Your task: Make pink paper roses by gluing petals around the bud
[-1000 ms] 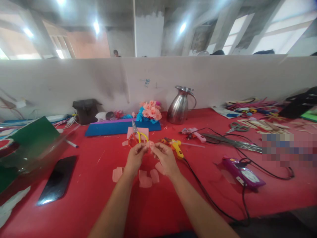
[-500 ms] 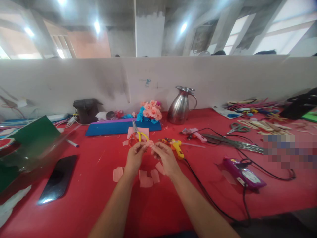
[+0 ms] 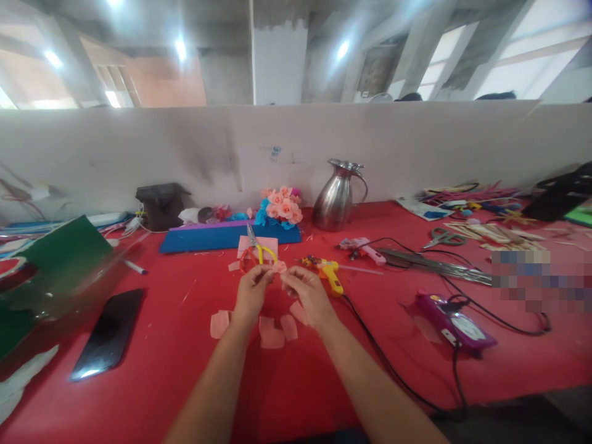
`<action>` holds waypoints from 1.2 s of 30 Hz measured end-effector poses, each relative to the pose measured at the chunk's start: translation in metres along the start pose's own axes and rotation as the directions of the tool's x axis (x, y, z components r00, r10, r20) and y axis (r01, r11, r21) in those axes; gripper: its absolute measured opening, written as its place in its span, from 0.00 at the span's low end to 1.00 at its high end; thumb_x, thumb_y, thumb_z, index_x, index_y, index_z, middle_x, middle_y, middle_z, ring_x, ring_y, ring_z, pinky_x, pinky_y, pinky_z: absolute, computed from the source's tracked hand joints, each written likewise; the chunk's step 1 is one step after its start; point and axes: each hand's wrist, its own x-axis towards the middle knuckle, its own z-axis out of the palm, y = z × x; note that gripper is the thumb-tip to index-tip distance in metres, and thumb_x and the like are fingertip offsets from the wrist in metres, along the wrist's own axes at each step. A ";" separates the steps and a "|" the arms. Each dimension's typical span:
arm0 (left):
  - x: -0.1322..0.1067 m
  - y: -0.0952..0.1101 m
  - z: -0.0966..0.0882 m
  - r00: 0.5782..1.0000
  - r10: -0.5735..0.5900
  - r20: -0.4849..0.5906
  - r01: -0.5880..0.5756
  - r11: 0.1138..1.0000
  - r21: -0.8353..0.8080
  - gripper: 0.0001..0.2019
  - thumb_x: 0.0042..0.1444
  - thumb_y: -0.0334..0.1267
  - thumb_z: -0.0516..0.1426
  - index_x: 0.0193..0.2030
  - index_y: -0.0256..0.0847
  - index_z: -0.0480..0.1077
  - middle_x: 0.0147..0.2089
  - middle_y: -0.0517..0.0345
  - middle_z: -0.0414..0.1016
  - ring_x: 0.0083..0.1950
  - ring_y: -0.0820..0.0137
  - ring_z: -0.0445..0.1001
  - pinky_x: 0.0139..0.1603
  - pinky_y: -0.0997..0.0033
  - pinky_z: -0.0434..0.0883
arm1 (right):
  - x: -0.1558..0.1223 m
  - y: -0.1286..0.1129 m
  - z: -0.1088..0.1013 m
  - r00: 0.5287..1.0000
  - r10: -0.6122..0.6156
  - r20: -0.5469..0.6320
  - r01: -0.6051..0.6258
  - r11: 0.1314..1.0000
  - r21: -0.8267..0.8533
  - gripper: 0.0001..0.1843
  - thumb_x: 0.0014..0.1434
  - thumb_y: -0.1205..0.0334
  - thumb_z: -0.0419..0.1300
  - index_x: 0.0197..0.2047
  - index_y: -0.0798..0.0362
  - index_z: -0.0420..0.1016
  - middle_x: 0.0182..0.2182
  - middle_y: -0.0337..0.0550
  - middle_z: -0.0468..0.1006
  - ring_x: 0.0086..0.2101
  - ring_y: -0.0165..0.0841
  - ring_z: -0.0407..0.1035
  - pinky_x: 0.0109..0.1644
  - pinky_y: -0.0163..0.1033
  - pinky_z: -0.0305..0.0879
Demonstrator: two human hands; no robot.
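Note:
Between my two hands is a small pink paper flower (image 3: 279, 267). My left hand (image 3: 252, 290) pinches it from the left, fingers closed. My right hand (image 3: 308, 292) has its thumb and fingertips pressed together at the flower's right side. Just beyond my left hand lie scissors (image 3: 260, 250) with yellow and orange handles, on a pink paper sheet (image 3: 272, 244). Cut pink paper pieces (image 3: 272, 334) are spread on the red table (image 3: 282, 388) below my hands. A yellow glue gun (image 3: 332, 276) rests to the right of my right hand.
Behind stand a bunch of paper flowers (image 3: 284, 206), a blue foam sheet (image 3: 222, 239) and a steel jug (image 3: 335, 197). A phone (image 3: 108, 333) lies left. To the right are a pink glue gun (image 3: 367, 251), wires (image 3: 435, 268) and a purple extension box (image 3: 456, 324) with black cords.
My hands stay almost in place around the pink flower. The right fingertips have shifted very slightly; nothing else has visibly moved.

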 end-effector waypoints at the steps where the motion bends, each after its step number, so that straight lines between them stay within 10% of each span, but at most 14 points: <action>1: 0.000 -0.001 0.000 1.000 0.000 -0.004 0.000 1.000 0.011 0.07 0.48 0.40 0.59 0.30 0.39 0.72 0.29 0.60 0.71 0.33 0.72 0.66 0.38 0.72 0.63 | 0.000 0.000 0.000 1.000 -0.004 -0.008 0.004 1.000 0.003 0.13 0.47 0.54 0.62 0.21 0.53 0.68 0.17 0.33 0.67 0.20 0.24 0.57 0.26 0.33 0.53; 36: -0.001 0.000 0.000 0.997 -0.077 0.027 0.077 0.997 0.002 0.10 0.47 0.44 0.60 0.26 0.38 0.70 0.24 0.62 0.63 0.28 0.75 0.60 0.34 0.75 0.58 | 0.007 0.005 -0.007 0.962 -0.127 -0.243 0.111 0.991 -0.081 0.09 0.49 0.57 0.58 0.23 0.52 0.67 0.17 0.32 0.65 0.19 0.25 0.56 0.23 0.31 0.52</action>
